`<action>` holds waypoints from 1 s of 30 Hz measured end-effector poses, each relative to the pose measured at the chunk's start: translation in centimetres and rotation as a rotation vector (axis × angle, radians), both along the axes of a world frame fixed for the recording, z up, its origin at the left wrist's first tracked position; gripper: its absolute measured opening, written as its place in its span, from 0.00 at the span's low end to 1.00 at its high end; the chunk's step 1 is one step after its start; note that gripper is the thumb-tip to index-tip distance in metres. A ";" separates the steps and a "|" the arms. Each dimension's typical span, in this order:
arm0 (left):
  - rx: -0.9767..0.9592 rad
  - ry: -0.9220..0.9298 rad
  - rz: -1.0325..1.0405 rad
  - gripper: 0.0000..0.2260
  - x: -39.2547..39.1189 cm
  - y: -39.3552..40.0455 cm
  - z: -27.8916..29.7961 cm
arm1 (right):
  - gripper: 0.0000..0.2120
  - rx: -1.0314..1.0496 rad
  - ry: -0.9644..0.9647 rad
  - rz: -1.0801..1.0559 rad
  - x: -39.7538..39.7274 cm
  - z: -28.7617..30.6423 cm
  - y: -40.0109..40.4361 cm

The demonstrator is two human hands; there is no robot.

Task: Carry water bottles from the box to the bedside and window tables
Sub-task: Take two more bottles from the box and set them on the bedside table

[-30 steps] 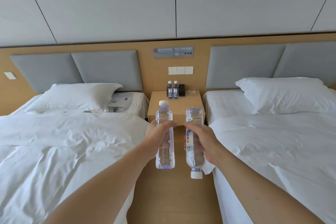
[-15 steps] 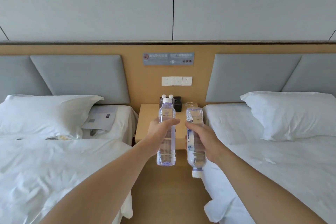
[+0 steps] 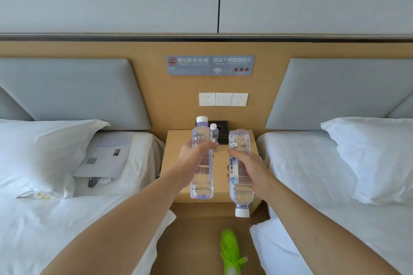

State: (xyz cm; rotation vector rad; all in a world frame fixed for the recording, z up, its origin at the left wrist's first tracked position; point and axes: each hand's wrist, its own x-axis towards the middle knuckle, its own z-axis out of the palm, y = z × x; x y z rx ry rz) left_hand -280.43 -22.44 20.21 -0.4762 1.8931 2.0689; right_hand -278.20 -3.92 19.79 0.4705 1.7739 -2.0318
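A bright green shoe (image 3: 230, 252) is being shown at the bottom edge on the smooth wooden floor (image 3: 196, 241), its heel cut off by the frame. Above it, two clear plastic bottles are being held out over the near part of the bedside table (image 3: 176, 156), a plain box-shaped piece in pale wood grain. The upright bottle (image 3: 201, 158) is being gripped around its middle by the left hand (image 3: 196, 158), fingers curled round the ribbed, cylindrical body; its white cap is pointing up and clear water is being seen filling most of it. The upturned bottle (image 3: 239, 167) is being gripped by the right hand (image 3: 248, 169), thumb and fingers wrapped round the printed label, with the white cap pointing down toward the floor and the water resting toward the neck. The two bottles are being kept just beside each other, not touching. Rumpled white sheets are being seen on the left bed (image 3: 55, 219) and the right bed (image 3: 335, 207), each with a soft pillow. A grey folder (image 3: 105, 158) is lying on the left bed, its lower edge partly tucked under the pillow. At the back of the table, a standing bottle (image 3: 214, 131) is being mostly hidden behind the upright one, and a dark square box (image 3: 222, 134) is being partly covered too; its contents cannot be made out. On the wooden wall panel, white sockets (image 3: 223, 99) and a grey sign (image 3: 210, 65) are being shown between padded grey headboards.
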 end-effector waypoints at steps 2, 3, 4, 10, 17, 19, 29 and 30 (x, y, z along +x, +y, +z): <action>-0.004 -0.021 0.023 0.25 -3.1 0.4 -1.8 | 0.19 0.010 -0.029 0.024 -3.6 -1.9 0.7; -0.011 -0.042 0.034 0.25 -4.5 0.7 -2.6 | 0.19 0.017 -0.049 0.034 -5.3 -2.7 1.0; -0.017 -0.067 0.041 0.26 -6.0 1.0 -3.3 | 0.20 0.020 -0.071 0.041 -7.0 -3.4 1.3; -0.045 -0.186 0.073 0.23 -13.2 2.1 -7.0 | 0.23 0.009 -0.220 0.128 -15.4 -7.1 2.8; -0.088 -0.281 0.098 0.26 -17.4 1.9 -12.2 | 0.27 -0.103 -0.440 0.212 -20.1 -12.8 3.9; -0.162 -0.301 0.074 0.25 -18.1 1.4 -13.8 | 0.26 -0.092 -0.476 0.252 -21.1 -14.1 4.0; -0.386 -0.313 -0.086 0.28 -20.3 -0.6 -21.0 | 0.17 0.213 -0.574 0.096 -26.0 -19.4 2.0; -0.417 -0.299 -0.120 0.28 -20.5 -0.8 -21.6 | 0.16 0.247 -0.570 0.094 -26.7 -19.8 1.8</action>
